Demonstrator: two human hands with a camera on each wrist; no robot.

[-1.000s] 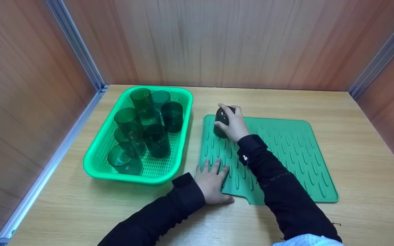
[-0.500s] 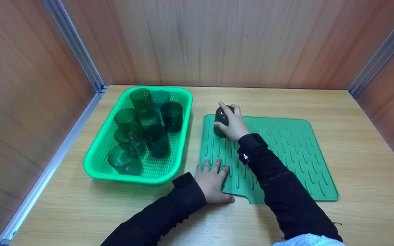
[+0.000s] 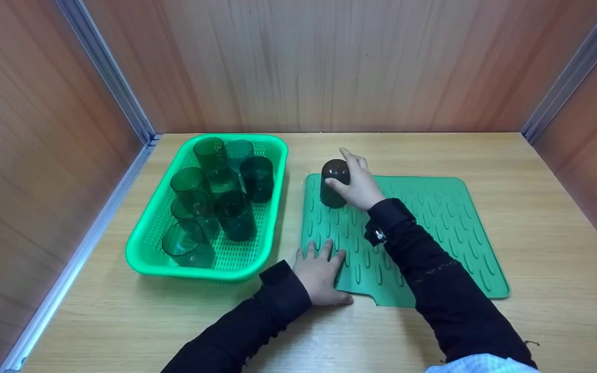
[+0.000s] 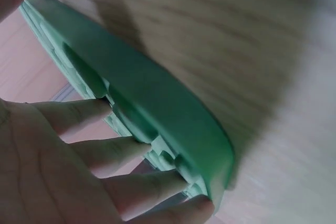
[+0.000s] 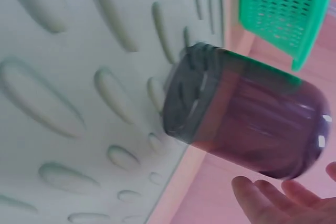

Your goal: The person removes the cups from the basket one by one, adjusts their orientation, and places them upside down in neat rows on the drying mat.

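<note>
Upside down on the far left corner of the green ridged mat [image 3: 423, 212] stands a dark see-through tumbler [image 3: 333, 198]. My right hand [image 3: 359, 186] is just to its right, fingers extended and spread around its side. In the right wrist view a gap shows between the fingertips [image 5: 242, 187] and the tumbler [image 5: 257, 114]. My left hand [image 3: 319, 277] lies with spread fingers across the mat's near left edge, thumb on the table. In the left wrist view its fingertips [image 4: 139, 148] touch the mat's raised ridges.
Left of the mat sits a green perforated basket [image 3: 195, 273] with several dark tumblers [image 3: 235, 217] standing in it, open ends up. Wood panels [image 3: 298, 67] close off the back and both sides of the table [image 3: 122, 316].
My right hand has let go of the tumbler and drawn back to the right. The tumbler stays on the mat; the left hand keeps its place.
</note>
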